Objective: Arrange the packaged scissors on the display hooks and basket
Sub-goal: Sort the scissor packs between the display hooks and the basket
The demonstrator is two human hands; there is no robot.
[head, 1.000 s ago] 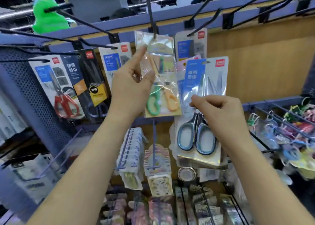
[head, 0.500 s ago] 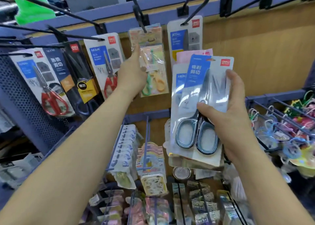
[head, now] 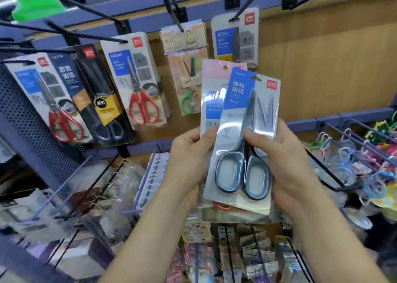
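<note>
Bright green plastic thing top left, partly cut off by frame edge. Dark perforated metal panel at left. Wood-grain back wall behind display. Blue rail across top. Row of white packets below centre, tightly stacked. Colourful looped trinkets crowd far right, blurred. Small printed packets along bottom edge, print too blurred to read.

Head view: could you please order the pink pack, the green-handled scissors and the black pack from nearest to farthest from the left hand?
1. Pink pack, touching the left hand, behind the blue pack.
2. Green-handled scissors, hung just above the hand.
3. Black pack, hung farther left.
</note>
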